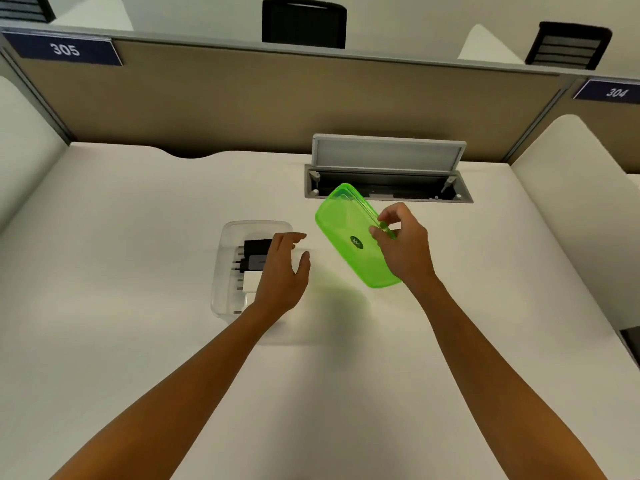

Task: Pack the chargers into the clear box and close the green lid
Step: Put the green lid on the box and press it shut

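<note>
A clear plastic box (229, 237) sits on the white desk, left of centre. Several chargers lie inside it: a black one (256, 244), a grey one (258, 261) and a white one (250, 283) show beside my hand. My left hand (282, 271) hovers over the box's right side with fingers spread, holding nothing and hiding part of the box. My right hand (401, 242) pinches the right edge of the translucent green lid (346, 233), which is lifted off the desk and tilted, to the right of the box.
An open cable hatch (388, 183) with a raised grey flap lies in the desk just behind the lid. A beige partition (277, 105) runs along the back. White side dividers stand at both sides of the desk (346, 358).
</note>
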The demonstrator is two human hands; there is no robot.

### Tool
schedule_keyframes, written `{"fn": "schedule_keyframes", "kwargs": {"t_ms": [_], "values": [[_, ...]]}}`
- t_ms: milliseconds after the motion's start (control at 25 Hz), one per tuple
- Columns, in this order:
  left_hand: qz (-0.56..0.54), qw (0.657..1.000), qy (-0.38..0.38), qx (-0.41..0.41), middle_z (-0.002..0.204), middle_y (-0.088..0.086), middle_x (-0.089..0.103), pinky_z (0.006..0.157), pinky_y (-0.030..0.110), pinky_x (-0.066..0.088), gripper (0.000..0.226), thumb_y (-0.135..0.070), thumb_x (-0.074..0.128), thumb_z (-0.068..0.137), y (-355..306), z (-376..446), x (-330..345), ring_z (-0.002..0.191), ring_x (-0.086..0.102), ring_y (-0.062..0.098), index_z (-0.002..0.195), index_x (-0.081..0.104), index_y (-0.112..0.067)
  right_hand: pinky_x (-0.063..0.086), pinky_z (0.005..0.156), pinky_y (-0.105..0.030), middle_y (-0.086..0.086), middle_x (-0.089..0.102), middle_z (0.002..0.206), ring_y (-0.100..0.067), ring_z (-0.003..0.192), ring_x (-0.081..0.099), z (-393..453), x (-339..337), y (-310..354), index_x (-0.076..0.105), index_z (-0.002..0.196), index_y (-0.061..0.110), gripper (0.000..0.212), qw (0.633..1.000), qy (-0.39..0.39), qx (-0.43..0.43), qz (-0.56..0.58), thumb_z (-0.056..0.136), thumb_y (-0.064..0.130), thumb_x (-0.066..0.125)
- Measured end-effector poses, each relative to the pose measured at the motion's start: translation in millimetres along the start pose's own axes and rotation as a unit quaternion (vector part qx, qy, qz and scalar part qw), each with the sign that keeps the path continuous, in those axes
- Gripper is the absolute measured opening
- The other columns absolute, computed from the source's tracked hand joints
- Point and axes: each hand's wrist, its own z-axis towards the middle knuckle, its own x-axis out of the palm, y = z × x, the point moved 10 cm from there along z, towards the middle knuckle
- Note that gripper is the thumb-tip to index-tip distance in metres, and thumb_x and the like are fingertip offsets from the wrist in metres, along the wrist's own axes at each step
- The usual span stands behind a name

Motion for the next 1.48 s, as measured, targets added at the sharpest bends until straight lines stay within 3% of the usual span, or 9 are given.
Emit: {"fn": "schedule_keyframes", "kwargs": {"t_ms": [200,320,440,640,760,960,1120,1320,1480], "values": [[-0.070,0.995,-0.042,-0.058,0.135,0.007,0.045,0.099,0.031,0.045,0.045,-0.026,0.052,0.100,16.3,-2.1,-41.7,0.117,0.052,0.021,0.139,0.041,-0.008,0.060,0.068,-0.021,0.000,0.061,0.101,-0.008,0.083,0.071,-12.0,38.2,29.8,0.057,0.117,0.018,0.026,0.972,-0.003,0.056,0.229,0.092,0.014,0.064],[-0.092,0.991,-0.050,-0.087,0.125,0.000,0.056,0.087,0.013,0.044,0.045,-0.036,0.044,0.099,27.4,-6.9,-59.9,0.106,0.058,0.005,0.137,0.042,-0.012,0.057,0.070,-0.017,0.001,0.063,0.110,0.002,0.090,0.068,-30.5,74.3,14.2,0.058,0.126,0.019,0.032,0.956,-0.007,0.125,0.265,0.095,0.015,0.060],[-0.060,0.990,-0.068,-0.109,0.124,-0.001,0.058,0.081,-0.001,0.036,0.039,-0.026,0.041,0.102,44.8,-13.6,-76.5,0.100,0.056,0.000,0.139,0.042,-0.013,0.053,0.077,-0.015,0.000,0.064,0.121,0.007,0.093,0.064,-51.5,112.0,-2.7,0.061,0.128,0.020,0.033,0.951,-0.017,0.183,0.249,0.094,0.019,0.060],[0.016,0.978,-0.120,-0.169,0.149,0.017,0.043,0.117,0.043,0.028,0.046,-0.013,0.040,0.102,79.5,-28.2,-93.5,0.142,0.034,0.031,0.146,0.035,-0.001,0.044,0.108,-0.038,-0.001,0.060,0.136,-0.018,0.125,0.056,-78.0,169.5,-4.5,0.055,0.136,0.015,0.041,0.951,0.032,0.221,0.213,0.096,0.016,0.056],[0.032,0.974,-0.124,-0.188,0.149,0.020,0.042,0.117,0.047,0.027,0.046,-0.012,0.040,0.102,97.6,-30.5,-101.2,0.143,0.033,0.034,0.146,0.036,0.001,0.036,0.114,-0.030,-0.002,0.053,0.143,-0.017,0.132,0.049,-80.2,185.0,2.6,0.049,0.141,0.015,0.047,0.961,0.051,0.205,0.177,0.095,0.012,0.056],[0.052,0.977,-0.094,-0.187,0.139,0.021,0.050,0.109,0.035,0.035,0.041,-0.012,0.041,0.102,113.4,-19.7,-103.2,0.131,0.046,0.032,0.141,0.043,0.002,0.031,0.108,-0.021,-0.006,0.048,0.143,-0.020,0.132,0.045,-73.7,190.1,5.2,0.046,0.142,0.010,0.048,0.980,0.063,0.164,0.094,0.095,0.010,0.055],[0.062,0.977,-0.084,-0.185,0.131,0.020,0.054,0.102,0.036,0.038,0.038,-0.015,0.040,0.103,121.8,-6.2,-100.0,0.123,0.051,0.032,0.137,0.047,0.000,0.045,0.099,-0.029,-0.003,0.050,0.135,-0.016,0.117,0.052,-69.6,194.5,-7.3,0.051,0.134,0.013,0.043,0.971,0.055,0.191,0.131,0.092,0.014,0.061],[0.081,0.961,-0.080,-0.251,0.113,0.018,0.059,0.077,0.034,0.040,0.036,-0.033,0.042,0.101,142.4,22.6,-106.0,0.090,0.058,0.028,0.119,0.054,-0.004,0.047,0.087,-0.034,-0.009,0.056,0.122,-0.024,0.106,0.057,-28.9,193.7,-17.7,0.051,0.120,0.006,0.036,0.974,0.034,0.194,0.110,0.092,0.024,0.062],[0.086,0.948,-0.057,-0.301,0.094,0.012,0.062,0.073,0.035,0.040,0.044,-0.047,0.037,0.100,157.4,55.1,-103.9,0.089,0.060,0.032,0.099,0.052,-0.006,0.041,0.067,-0.024,-0.003,0.061,0.097,-0.011,0.078,0.057,17.2,205.1,-20.0,0.056,0.112,0.005,0.033,0.973,0.075,0.204,0.072,0.100,0.034,0.047]]}}
